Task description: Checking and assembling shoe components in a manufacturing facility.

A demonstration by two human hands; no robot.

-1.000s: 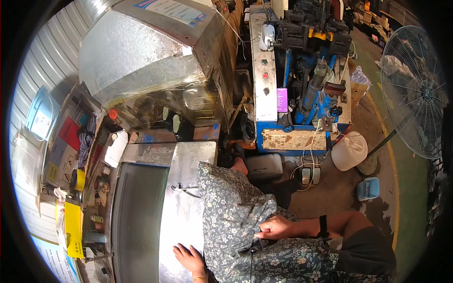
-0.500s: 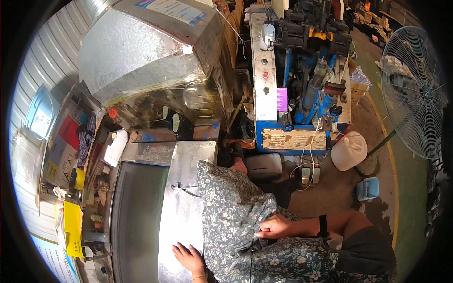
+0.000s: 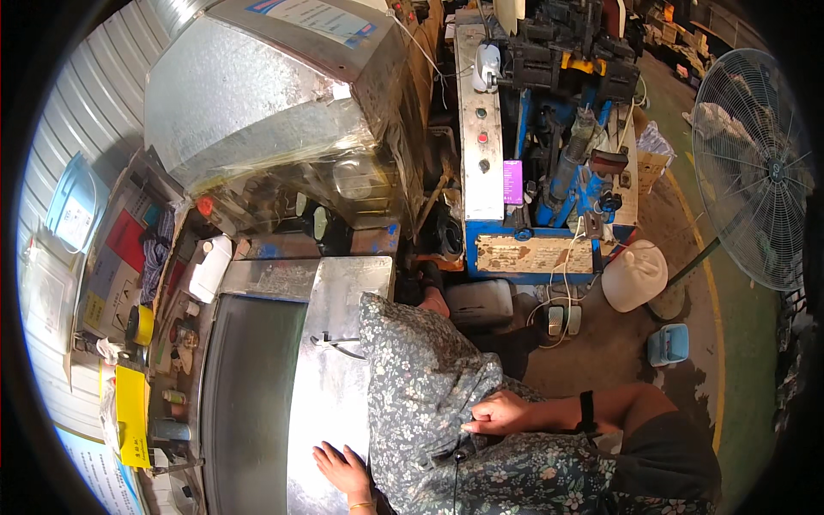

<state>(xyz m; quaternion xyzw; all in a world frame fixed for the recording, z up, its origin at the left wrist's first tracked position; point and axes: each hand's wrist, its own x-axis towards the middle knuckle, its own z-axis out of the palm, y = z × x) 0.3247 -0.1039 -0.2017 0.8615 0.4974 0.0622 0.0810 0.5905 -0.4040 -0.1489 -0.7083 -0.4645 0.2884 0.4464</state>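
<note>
My left hand lies flat on the bright sheet-metal edge beside a dark conveyor belt, its fingers spread and nothing in them. Over my lap spreads a dark floral cloth garment. On it rests my right hand, with the fingers curled in; whether they enclose anything is hidden. A black band circles the right wrist. Close to my knee, a dark cable tie or thin cord sticks out over the metal edge.
Ahead stands a metal hood over the belt's far end. A blue machine is at far right, near a white jug, a blue bin and a large fan. At left, a cluttered shelf holds a white bottle and yellow tape.
</note>
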